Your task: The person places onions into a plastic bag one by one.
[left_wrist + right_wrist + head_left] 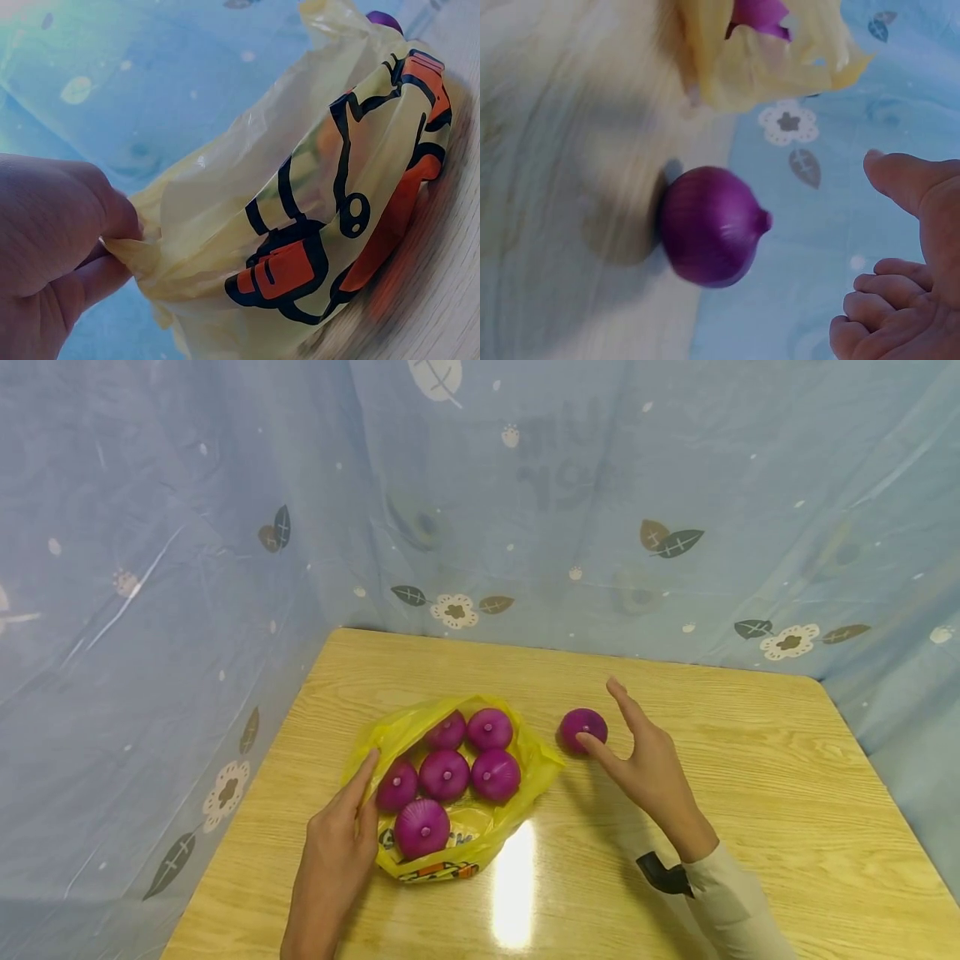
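A yellow plastic bag (536, 768) lies with its mouth open on the table, several purple onions (445, 775) inside it. My left hand (337, 835) pinches the bag's left rim between thumb and fingers, as the left wrist view shows with the bag's printed side (285, 262). One more purple onion (581, 729) sits on the table to the right of the bag. Above and beside that onion (711, 226) is my right hand (656, 772), thumb and fingers spread apart. In the right wrist view a gap shows between the right hand (907, 270) and the onion.
The wooden table (750, 777) extends to the right and in front of the bag. A blue patterned curtain (570, 543) hangs behind the table and along its left side. A bright light reflection falls on the tabletop near the bag.
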`<move>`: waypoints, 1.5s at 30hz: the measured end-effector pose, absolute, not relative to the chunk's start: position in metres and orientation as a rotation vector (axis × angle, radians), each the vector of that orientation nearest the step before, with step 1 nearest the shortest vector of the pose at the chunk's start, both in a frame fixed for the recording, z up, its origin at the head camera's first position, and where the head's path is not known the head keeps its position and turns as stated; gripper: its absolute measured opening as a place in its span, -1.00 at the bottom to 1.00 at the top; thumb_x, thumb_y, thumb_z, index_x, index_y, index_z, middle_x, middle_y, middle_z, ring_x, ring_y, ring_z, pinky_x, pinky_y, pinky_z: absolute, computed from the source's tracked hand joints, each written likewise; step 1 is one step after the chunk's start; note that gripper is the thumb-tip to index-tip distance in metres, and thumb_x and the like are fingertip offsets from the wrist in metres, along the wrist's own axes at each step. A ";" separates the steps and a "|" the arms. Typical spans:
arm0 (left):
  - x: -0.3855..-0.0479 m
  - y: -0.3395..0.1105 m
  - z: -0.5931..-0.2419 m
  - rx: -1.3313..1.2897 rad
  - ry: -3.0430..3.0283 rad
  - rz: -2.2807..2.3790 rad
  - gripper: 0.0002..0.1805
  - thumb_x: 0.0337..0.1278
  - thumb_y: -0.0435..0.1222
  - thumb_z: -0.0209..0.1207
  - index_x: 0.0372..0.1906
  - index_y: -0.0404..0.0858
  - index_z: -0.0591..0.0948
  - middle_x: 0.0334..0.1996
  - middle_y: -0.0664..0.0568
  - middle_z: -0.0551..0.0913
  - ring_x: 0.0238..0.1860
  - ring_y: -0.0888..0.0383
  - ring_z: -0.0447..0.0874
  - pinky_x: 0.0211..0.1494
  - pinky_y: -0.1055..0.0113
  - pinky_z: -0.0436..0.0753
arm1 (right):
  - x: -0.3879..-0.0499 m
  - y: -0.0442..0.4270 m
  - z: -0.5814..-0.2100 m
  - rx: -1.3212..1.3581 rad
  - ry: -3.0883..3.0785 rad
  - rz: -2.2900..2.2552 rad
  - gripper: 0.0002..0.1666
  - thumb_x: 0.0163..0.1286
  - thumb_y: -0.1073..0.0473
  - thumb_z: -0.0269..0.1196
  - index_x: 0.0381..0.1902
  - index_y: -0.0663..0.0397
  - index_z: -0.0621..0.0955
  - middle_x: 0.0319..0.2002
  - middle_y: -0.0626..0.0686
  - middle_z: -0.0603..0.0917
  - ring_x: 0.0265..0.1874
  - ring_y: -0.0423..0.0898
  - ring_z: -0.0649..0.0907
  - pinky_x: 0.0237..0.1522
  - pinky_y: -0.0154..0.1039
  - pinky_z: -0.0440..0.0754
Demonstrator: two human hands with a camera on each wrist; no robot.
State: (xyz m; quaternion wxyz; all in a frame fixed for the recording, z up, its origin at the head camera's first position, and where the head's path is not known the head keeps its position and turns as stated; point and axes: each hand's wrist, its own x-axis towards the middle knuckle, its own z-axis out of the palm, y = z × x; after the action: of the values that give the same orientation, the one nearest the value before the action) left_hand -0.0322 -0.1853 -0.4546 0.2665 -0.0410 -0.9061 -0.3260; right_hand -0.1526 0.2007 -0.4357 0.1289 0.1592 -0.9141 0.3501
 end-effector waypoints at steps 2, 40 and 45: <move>-0.032 -0.186 -0.454 -0.108 -2.446 -0.875 -0.21 0.20 -0.68 0.25 0.53 -0.19 0.49 0.12 -0.21 0.77 -0.61 0.38 0.16 -0.53 0.42 0.42 | -0.152 0.204 -0.438 0.451 -2.675 1.017 0.09 0.42 -0.10 0.46 0.73 -0.21 0.14 0.62 0.12 0.30 0.45 0.35 0.44 0.34 0.36 0.47; -0.032 -0.189 -0.457 -0.112 -2.436 -0.850 -0.23 0.20 -0.67 0.27 0.52 -0.21 0.51 0.10 -0.21 0.77 -0.59 0.37 0.17 -0.48 0.43 0.44 | -0.170 0.203 -0.477 0.441 -2.847 1.039 0.19 0.38 -0.14 0.49 0.70 0.17 0.13 0.62 0.30 0.25 0.47 0.42 0.39 0.39 0.40 0.40; -0.031 -0.190 -0.458 -0.110 -2.433 -0.844 -0.23 0.19 -0.67 0.28 0.52 -0.21 0.51 0.09 -0.21 0.78 -0.59 0.36 0.17 -0.47 0.41 0.45 | -0.173 0.200 -0.481 0.453 -2.840 1.044 0.16 0.37 -0.09 0.51 0.68 0.20 0.16 0.60 0.35 0.27 0.44 0.40 0.43 0.39 0.37 0.41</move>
State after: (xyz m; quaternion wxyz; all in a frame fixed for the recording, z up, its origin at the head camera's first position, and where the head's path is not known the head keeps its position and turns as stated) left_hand -0.0312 -0.1900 -0.4575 0.2784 -0.0410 -0.9065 -0.3147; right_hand -0.1734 0.2003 -0.4810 0.0408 0.1480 -0.9275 0.3409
